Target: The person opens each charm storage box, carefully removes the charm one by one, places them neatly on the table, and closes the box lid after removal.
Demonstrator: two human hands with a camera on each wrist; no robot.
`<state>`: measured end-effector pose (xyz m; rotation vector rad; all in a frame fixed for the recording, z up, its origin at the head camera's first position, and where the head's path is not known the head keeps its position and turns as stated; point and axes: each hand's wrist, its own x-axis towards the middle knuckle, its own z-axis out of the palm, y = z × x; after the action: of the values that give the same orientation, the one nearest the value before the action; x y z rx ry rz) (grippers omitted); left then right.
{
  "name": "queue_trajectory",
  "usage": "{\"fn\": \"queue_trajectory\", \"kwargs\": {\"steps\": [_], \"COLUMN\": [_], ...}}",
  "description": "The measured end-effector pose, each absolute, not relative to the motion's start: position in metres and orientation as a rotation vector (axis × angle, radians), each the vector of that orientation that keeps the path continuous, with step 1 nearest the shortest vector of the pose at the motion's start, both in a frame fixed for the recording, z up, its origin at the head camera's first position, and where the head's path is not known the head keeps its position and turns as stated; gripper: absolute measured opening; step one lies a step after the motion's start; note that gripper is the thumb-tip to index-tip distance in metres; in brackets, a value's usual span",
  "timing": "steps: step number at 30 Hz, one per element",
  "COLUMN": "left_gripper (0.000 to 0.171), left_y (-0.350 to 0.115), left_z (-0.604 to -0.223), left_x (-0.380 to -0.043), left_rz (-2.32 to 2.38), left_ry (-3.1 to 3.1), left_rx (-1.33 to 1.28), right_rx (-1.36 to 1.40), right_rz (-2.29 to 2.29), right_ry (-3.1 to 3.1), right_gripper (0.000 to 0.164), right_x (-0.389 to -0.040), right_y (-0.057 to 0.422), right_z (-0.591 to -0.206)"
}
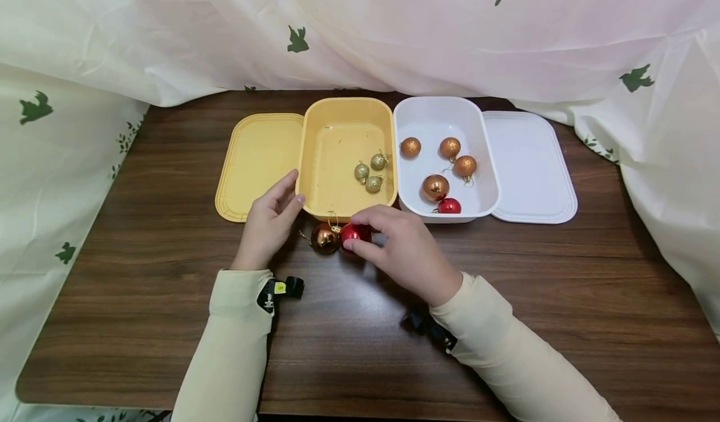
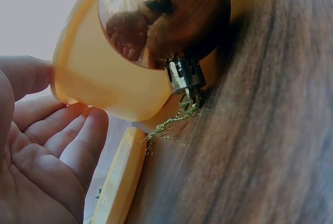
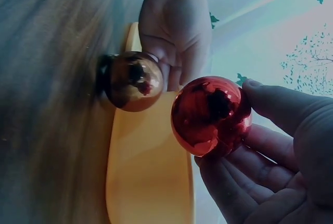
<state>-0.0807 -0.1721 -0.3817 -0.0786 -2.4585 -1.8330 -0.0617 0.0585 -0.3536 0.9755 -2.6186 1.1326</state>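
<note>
Red bauble (image 1: 354, 233) pinched in right hand (image 1: 406, 251) grip.

table (image 1: 562, 297): dark wood | on it: yellow tub (image 1: 343, 200), yellow lid (image 1: 253, 159), white tub (image 1: 427, 122), white lid (image 1: 531, 165), copper bauble (image 1: 324, 238)

The counter (image 1: 562, 297) is dark brown wood grain. One tub (image 1: 337, 153) and its lid (image 1: 255, 159) are yellow; the other tub (image 1: 433, 122) and lid (image 1: 531, 165) are white. Baubles: shiny red (image 1: 354, 232), glossy copper (image 1: 324, 238), glittery gold (image 1: 362, 172). The sleeves (image 1: 236, 347) are cream; the backdrop cloth (image 1: 394, 28) is pale with green bird prints.
</note>
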Motion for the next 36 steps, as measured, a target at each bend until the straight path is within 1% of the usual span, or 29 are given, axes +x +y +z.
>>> {"fn": "queue_trajectory", "kwargs": {"steps": [16,36], "left_gripper": [0.048,0.048], "left_y": [-0.17,-0.171], "left_z": [-0.377,-0.378], "left_x": [-0.08,-0.08], "left_rz": [-1.863,-1.878], "left_ry": [-2.443,-2.434], "left_rx": [-0.069,-0.067], "right_rx": [0.971,0.95], "right_rz": [1.032,1.014], "right_ry": [-2.714,-2.752], "right_gripper": [0.026,0.022], "right_x": [-0.062,-0.065], "right_y": [0.054,0.052], "right_z": [-0.375,-0.386]}}
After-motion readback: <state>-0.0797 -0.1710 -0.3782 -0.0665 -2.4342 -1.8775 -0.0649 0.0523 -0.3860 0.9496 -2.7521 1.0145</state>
